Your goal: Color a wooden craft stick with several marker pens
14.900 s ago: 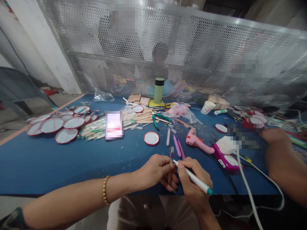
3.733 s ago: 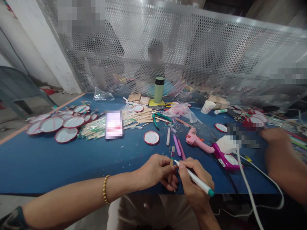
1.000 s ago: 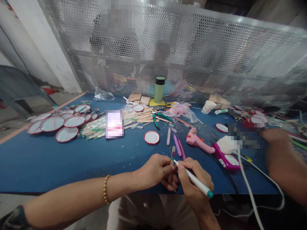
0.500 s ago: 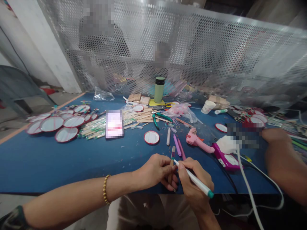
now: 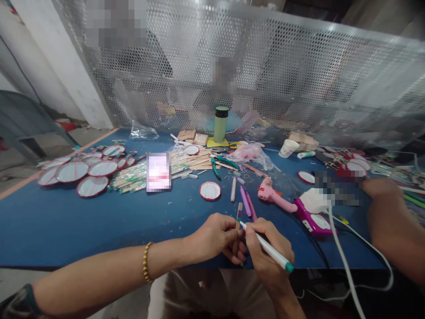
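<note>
Head view. The left hand (image 5: pixel 214 237) is closed on a thin wooden stick (image 5: pixel 239 210), pinching it between thumb and fingers, with the remaining fingers curled beneath. The right hand (image 5: pixel 274 248) grips a white marker (image 5: pixel 272 251) in a writing hold; its green end points down and to the right, toward the person.

Governing relation: the stick projects beyond the left fingertips, in front of the person and above the near edge of the blue table (image 5: pixel 149 221). Its long axis runs away from the body, with the far end leaning slightly right. The marker lies oblique to this axis, its tip directed up and left at the right side of the stick, next to a green band and just below a dark purple one. Contact between tip and stick cannot be confirmed at this size. The left hand is the nearer to the stick and supports it; the right hand stands just beside it, on the right.

Adjacent items: two purple pens (image 5: pixel 245 202) lie just beyond the stick; a round red-rimmed disc (image 5: pixel 210 191) lies ahead and to the left; a pink glue gun (image 5: pixel 275 196) lies ahead and to the right.
</note>
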`<state>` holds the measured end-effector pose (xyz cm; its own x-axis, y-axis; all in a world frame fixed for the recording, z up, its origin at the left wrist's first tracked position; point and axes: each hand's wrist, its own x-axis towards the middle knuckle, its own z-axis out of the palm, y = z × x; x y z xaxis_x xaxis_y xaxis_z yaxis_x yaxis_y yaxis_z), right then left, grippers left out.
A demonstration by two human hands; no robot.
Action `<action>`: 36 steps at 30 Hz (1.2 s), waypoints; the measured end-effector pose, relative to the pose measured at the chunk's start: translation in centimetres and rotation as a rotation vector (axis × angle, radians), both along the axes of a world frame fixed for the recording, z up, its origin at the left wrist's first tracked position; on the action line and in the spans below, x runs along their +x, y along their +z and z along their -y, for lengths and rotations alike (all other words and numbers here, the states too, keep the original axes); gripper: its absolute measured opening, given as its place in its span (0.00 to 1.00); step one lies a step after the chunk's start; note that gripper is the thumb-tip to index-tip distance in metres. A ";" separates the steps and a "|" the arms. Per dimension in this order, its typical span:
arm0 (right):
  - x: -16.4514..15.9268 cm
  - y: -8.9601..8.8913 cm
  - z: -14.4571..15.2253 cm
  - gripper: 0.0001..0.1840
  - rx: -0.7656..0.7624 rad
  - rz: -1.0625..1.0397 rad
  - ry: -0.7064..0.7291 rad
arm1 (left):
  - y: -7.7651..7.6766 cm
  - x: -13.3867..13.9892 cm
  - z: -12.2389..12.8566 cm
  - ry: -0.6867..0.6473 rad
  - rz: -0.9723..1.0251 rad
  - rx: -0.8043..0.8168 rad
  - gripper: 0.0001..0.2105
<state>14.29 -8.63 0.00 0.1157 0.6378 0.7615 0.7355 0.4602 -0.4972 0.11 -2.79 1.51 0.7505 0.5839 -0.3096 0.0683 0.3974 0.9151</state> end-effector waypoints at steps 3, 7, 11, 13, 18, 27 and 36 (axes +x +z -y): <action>0.0 0.1 0.0 0.09 0.002 0.000 -0.008 | 0.1 0.0 0.0 0.000 -0.012 0.002 0.29; -0.1 0.2 0.0 0.09 0.008 -0.024 -0.026 | 0.2 0.0 0.0 0.002 -0.026 0.008 0.27; -0.1 0.1 0.0 0.08 0.007 -0.030 -0.018 | 0.2 0.0 0.0 0.001 -0.027 0.006 0.26; -0.1 0.0 0.0 0.09 0.002 -0.030 -0.014 | 0.2 0.0 0.0 0.005 -0.024 0.002 0.26; 0.0 0.0 0.0 0.09 0.012 -0.029 -0.010 | 0.2 0.0 0.1 0.008 -0.027 -0.001 0.26; -0.1 0.1 0.0 0.09 0.004 -0.011 -0.012 | 0.2 0.0 0.0 0.005 -0.011 0.009 0.26; -0.2 0.4 0.0 0.09 0.027 -0.036 -0.067 | 0.3 0.1 0.1 0.010 -0.027 -0.015 0.29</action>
